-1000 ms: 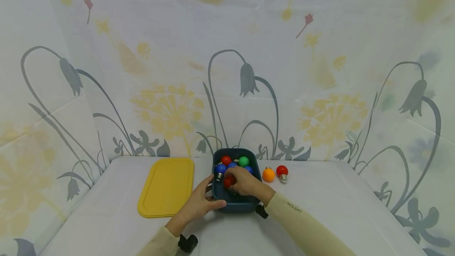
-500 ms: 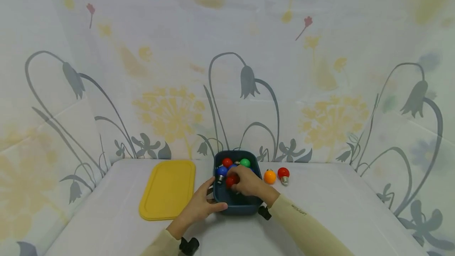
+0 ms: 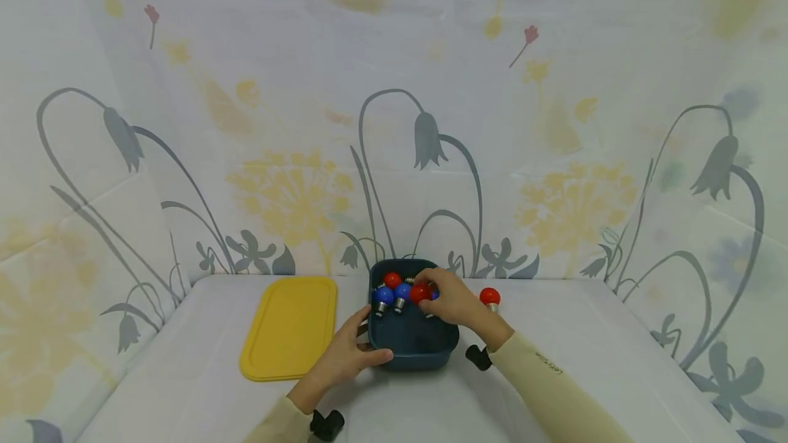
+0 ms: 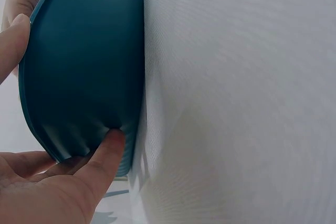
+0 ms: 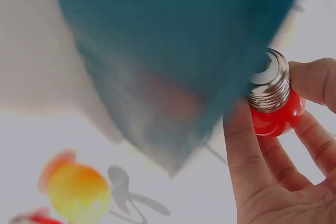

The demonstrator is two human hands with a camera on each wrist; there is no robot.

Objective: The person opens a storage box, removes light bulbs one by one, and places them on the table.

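A dark teal container (image 3: 415,361) stands on the white-covered table. My left hand (image 3: 341,355) holds its near left corner, thumb at the near rim and fingers against the side wall (image 4: 79,77). Over the container's right side, my right hand (image 3: 462,306) pinches a red light bulb (image 3: 421,292); in the right wrist view its silver screw base (image 5: 273,85) points up between thumb and fingers. Inside the container lie a red bulb (image 3: 392,280) and two visible blue bulbs, one at the left (image 3: 384,294), one in the middle (image 3: 403,290). My right hand hides others.
A flat yellow tray-like lid (image 3: 289,327) lies left of the container. Right of it, a red bulb (image 3: 490,296) lies on the table, beside an orange bulb (image 5: 80,195) seen in the right wrist view. A flower-patterned cloth (image 3: 394,210) hangs behind the table.
My right hand has lifted the red bulb from the middle of the container and carried it up and right. The left hand keeps its place on the container.
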